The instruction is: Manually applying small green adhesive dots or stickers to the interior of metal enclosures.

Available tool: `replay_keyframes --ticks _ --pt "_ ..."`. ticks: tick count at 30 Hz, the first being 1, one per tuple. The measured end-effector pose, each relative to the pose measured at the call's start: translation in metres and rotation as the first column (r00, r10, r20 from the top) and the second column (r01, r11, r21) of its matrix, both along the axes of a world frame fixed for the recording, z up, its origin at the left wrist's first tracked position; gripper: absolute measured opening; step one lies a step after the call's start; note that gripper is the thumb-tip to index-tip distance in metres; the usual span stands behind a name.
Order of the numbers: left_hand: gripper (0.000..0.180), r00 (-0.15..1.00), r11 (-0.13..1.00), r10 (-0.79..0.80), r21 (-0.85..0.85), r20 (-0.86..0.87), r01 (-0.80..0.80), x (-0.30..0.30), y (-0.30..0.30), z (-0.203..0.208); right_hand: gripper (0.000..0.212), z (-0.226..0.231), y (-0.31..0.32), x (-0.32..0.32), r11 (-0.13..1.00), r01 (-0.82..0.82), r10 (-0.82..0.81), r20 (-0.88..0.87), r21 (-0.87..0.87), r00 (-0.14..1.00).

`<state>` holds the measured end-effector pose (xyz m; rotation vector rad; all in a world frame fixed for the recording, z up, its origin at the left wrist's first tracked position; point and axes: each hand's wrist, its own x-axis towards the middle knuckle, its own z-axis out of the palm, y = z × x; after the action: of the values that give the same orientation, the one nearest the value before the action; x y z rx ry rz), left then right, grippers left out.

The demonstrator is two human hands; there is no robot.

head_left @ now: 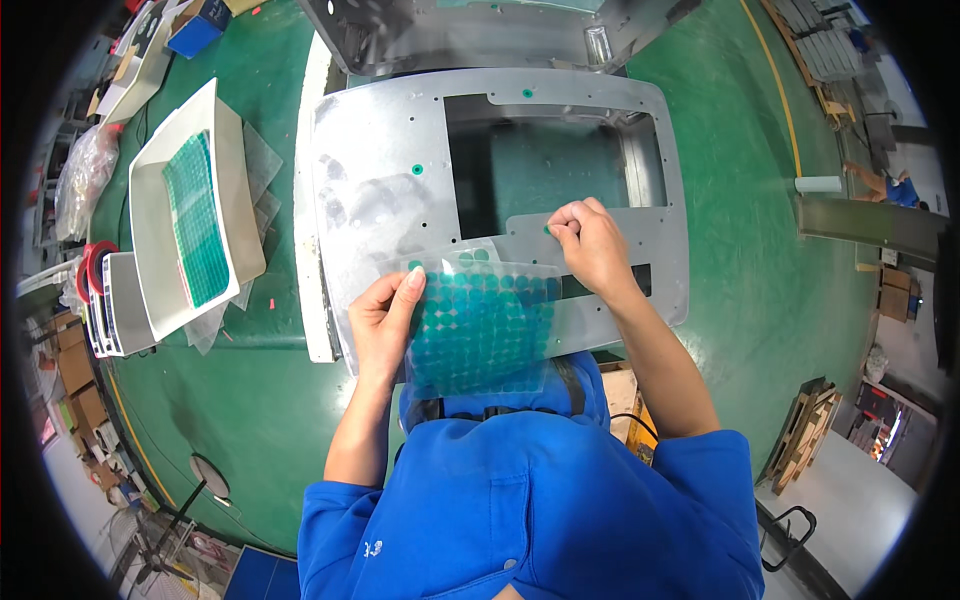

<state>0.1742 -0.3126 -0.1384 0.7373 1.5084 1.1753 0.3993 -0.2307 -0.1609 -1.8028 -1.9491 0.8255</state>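
My left hand (380, 325) pinches the upper left edge of a clear sheet of green round stickers (478, 335), which hangs over the near edge of a grey metal panel (375, 225). My right hand (597, 250) is closed above the panel, near its large rectangular opening (545, 165). A small green round sticker (548, 230) shows at its thumb and fingertip; whether it also touches the metal I cannot tell. Two more green stickers, one on the left (417, 170) and one at the far edge (528, 93), sit on the panel around small holes.
A white bin (205, 90) on the left holds more sheets of green stickers (197, 220). Behind the panel stands another metal part (480, 40). Red tape rolls (97, 265) lie by the bin. A person (890, 188) is at the far right.
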Motion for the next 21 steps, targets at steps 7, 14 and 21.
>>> replay_keyframes --ticks 7,14,21 --pt "0.019 1.000 1.000 -0.004 0.013 0.010 0.004 -0.003 -0.003 0.001 0.009 0.003 0.005 0.005 1.000 0.013 -0.016 -0.162 -0.018 0.987" --pt "0.012 0.963 0.954 -0.187 0.199 -0.195 0.225 0.000 -0.006 0.017 0.019 0.054 0.001 -0.028 0.979 -0.192 0.138 -0.480 -0.066 0.866" --pt "0.007 0.986 0.939 -0.157 0.300 -0.064 0.169 0.008 -0.015 0.019 0.013 0.065 -0.029 -0.052 0.804 -0.423 -0.050 -0.756 -0.418 0.652"
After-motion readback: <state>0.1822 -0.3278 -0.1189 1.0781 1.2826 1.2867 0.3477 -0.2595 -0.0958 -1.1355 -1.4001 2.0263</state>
